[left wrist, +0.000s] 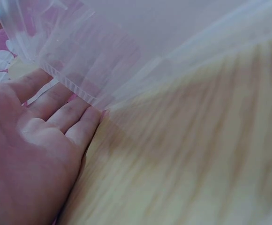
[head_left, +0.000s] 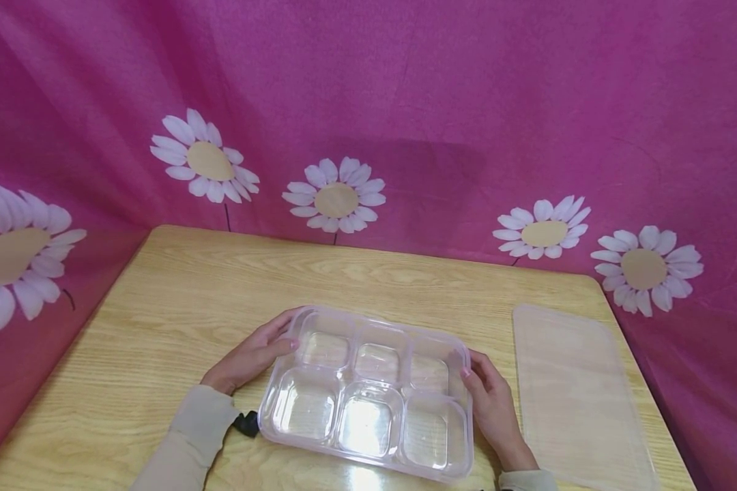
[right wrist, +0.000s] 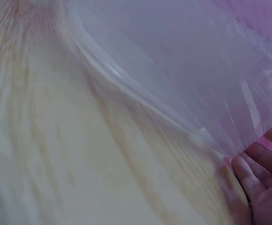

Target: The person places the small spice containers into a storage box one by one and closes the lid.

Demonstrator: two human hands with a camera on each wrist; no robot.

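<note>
A clear plastic compartment box (head_left: 339,402) with several square sections is held between both hands over the wooden table. My left hand (head_left: 254,356) grips its left side, the thumb over the rim and the fingers outside. At the opposite side my right hand (head_left: 494,402) holds the box, with the thumb at the rim. In the left wrist view, the fingers (left wrist: 82,122) lie against the ribbed lower edge of the box wall (left wrist: 94,56). The right wrist view shows fingertips at the box's lower edge and its smooth underside (right wrist: 173,61). No contents show in the sections.
A flat, translucent rectangular lid-like sheet (head_left: 577,395) lies on the table (head_left: 178,293) at the right. A small black object (head_left: 246,423) shows by the left cuff. A magenta curtain (head_left: 430,88) with white daisies hangs behind the table and along its sides.
</note>
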